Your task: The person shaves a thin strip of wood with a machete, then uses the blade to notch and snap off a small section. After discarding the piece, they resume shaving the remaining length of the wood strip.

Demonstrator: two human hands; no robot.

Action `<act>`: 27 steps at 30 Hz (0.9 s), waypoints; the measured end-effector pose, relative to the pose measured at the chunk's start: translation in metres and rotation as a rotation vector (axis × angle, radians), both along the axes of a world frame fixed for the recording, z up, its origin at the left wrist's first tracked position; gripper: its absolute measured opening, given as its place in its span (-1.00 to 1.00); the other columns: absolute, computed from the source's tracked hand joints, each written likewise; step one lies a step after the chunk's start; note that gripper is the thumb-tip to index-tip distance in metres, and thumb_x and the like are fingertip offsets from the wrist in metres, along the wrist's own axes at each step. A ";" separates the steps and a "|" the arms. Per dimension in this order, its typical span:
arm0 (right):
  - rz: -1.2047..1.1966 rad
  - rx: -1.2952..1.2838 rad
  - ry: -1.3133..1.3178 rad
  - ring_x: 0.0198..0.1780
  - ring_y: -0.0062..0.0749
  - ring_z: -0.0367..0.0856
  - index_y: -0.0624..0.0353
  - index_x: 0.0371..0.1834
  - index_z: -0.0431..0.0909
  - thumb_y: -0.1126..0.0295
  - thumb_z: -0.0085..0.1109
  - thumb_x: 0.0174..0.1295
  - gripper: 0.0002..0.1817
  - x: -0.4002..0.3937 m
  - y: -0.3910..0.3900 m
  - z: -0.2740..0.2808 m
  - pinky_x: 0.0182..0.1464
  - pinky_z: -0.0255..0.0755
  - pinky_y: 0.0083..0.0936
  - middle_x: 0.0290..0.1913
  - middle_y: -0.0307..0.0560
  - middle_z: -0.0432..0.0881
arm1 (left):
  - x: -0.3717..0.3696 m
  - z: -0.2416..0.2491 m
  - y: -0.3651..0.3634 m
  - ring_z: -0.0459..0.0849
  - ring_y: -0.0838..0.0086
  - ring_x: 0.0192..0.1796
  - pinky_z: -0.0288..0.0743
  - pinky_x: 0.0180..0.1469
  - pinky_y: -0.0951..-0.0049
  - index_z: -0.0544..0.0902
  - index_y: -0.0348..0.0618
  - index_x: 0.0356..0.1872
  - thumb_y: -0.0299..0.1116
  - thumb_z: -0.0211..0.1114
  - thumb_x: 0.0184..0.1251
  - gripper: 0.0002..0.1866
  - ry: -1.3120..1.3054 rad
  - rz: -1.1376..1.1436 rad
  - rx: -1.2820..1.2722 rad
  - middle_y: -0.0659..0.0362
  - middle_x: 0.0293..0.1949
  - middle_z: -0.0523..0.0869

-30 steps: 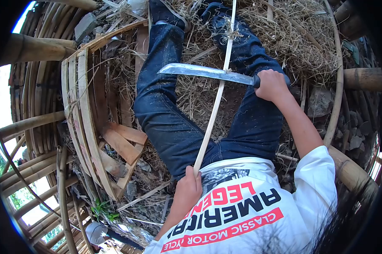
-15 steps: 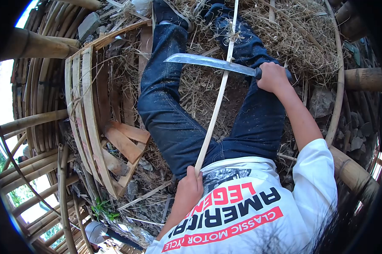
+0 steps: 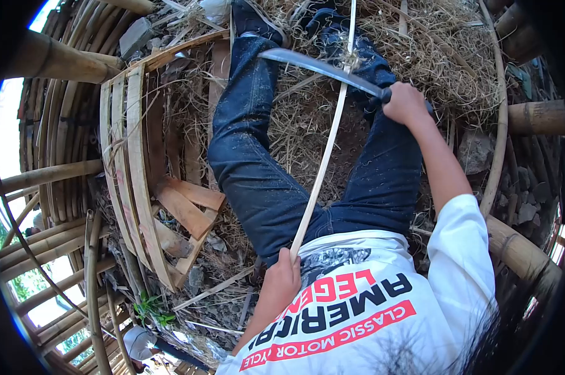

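Note:
A long pale wooden strip [image 3: 325, 164] runs from my waist up between my legs to the top of the view. My left hand [image 3: 283, 275] is closed on its lower end, near my shirt hem. My right hand [image 3: 405, 104] grips the dark handle of a large knife [image 3: 323, 67] above my right thigh. The blade lies across the strip, its tip pointing left over my other shin. Curled shavings [image 3: 351, 60] cling to the strip just above the blade.
A slatted wooden frame [image 3: 135, 156] stands at the left. Shavings [image 3: 445, 69] cover the ground at the upper right. Bamboo poles [image 3: 539, 117] border both sides. Stones [image 3: 476, 151] lie at the right. Another person [image 3: 141, 342] is partly visible at the lower left.
My right hand and the knife have moved up the strip, away from my body, and the blade is more tilted. My left hand stays at the lower end.

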State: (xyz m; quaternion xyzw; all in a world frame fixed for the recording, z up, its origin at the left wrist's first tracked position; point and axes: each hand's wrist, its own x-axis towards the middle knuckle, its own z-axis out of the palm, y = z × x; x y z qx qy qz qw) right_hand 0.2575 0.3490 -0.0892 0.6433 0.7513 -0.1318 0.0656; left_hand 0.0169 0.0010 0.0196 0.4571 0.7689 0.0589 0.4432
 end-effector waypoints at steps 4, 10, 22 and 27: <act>-0.004 -0.040 0.022 -0.03 0.10 0.70 0.23 -0.21 0.68 0.27 0.28 -0.03 -0.67 -0.003 0.016 0.003 0.08 0.56 -0.11 -0.13 0.22 0.72 | -0.002 0.001 -0.007 0.59 -0.33 -0.36 0.41 -0.36 -0.19 0.32 -0.27 -0.22 -0.34 0.09 0.50 -0.79 0.011 0.023 -0.002 -0.35 -0.50 0.59; -0.047 -0.054 0.016 0.02 0.10 0.68 0.26 -0.16 0.66 0.26 0.28 -0.02 -0.63 -0.003 0.022 -0.003 0.11 0.55 -0.13 -0.08 0.22 0.71 | -0.007 0.004 -0.008 0.60 -0.33 -0.35 0.43 -0.35 -0.21 0.33 -0.27 -0.21 -0.32 0.09 0.50 -0.78 0.022 0.007 -0.032 -0.35 -0.49 0.60; -0.019 0.076 0.044 -0.11 0.08 0.74 0.21 -0.25 0.69 0.28 0.30 -0.03 -0.70 -0.024 -0.007 -0.001 0.00 0.61 -0.12 -0.19 0.21 0.73 | -0.013 0.011 -0.004 0.60 -0.32 -0.38 0.42 -0.35 -0.23 0.32 -0.27 -0.22 -0.27 0.07 0.52 -0.75 0.050 0.009 -0.026 -0.33 -0.51 0.60; 0.264 0.001 0.121 -0.24 0.04 0.74 0.10 -0.38 0.69 0.26 0.34 -0.11 -0.77 -0.034 -0.050 0.018 -0.11 0.62 -0.14 -0.31 0.12 0.73 | -0.018 0.011 0.002 0.59 -0.32 -0.36 0.40 -0.35 -0.20 0.33 -0.28 -0.21 -0.24 0.07 0.53 -0.73 0.025 0.007 -0.006 -0.33 -0.52 0.59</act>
